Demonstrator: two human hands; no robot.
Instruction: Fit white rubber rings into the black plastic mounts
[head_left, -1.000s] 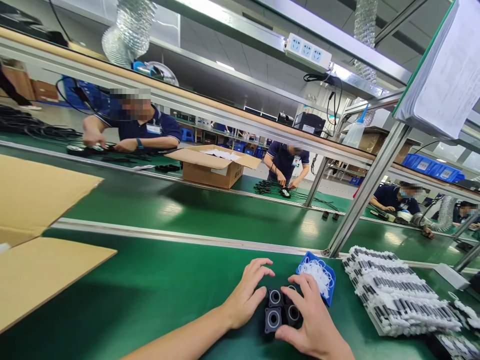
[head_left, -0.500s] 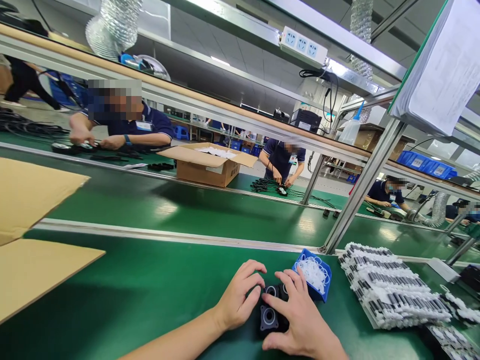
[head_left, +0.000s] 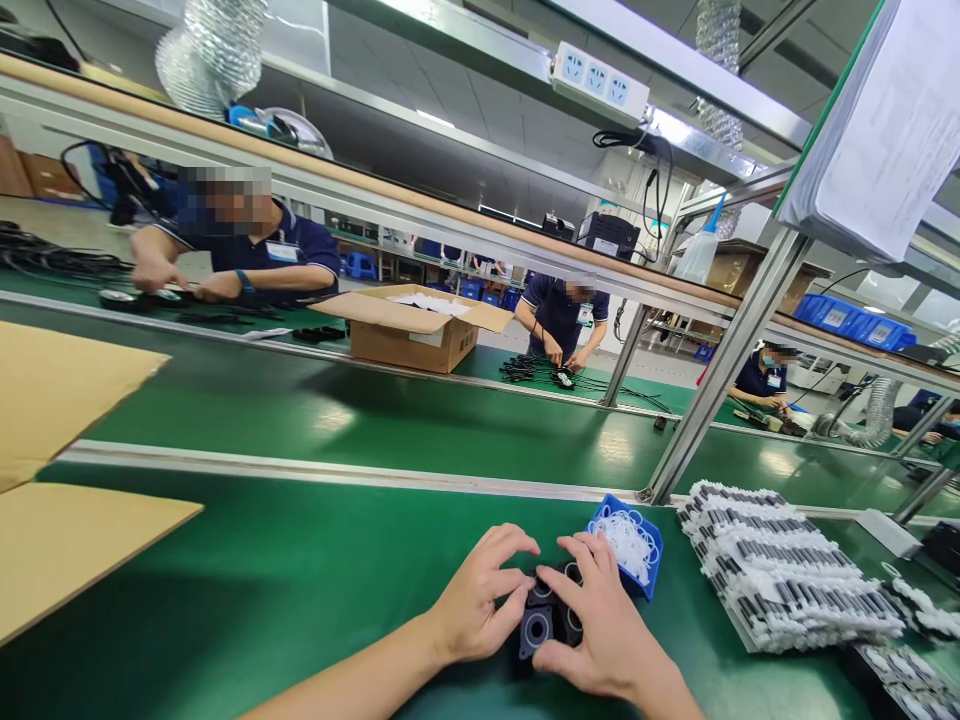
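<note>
Several black square housings (head_left: pixel 536 628) with round centre holes and pale rings around them sit together on the green bench. My left hand (head_left: pixel 484 595) is at their left side, fingers curved and apart, its fingertips close to the rear housing. Over the right side of the group spreads my right hand (head_left: pixel 600 620), thumb near the front housing and index finger by the rear one. It partly hides the housings on the right. Just behind that hand is a blue bin (head_left: pixel 651 580) of thin white rings (head_left: pixel 624 540). Whether either hand pinches a ring cannot be made out.
A stack of grey and white parts (head_left: pixel 787 565) lies to the right. Cardboard flaps (head_left: pixel 90 550) reach in from the left. A slanting metal post (head_left: pixel 720 380) rises behind the bin. Across the bench, co-workers (head_left: pixel 562 320) handle black cables near an open carton (head_left: pixel 409 340).
My right hand has shifted slightly and its thumb and index finger have moved, uncovering more of the right-hand housings. My left hand stays beside the housings. The view has tilted a little.
</note>
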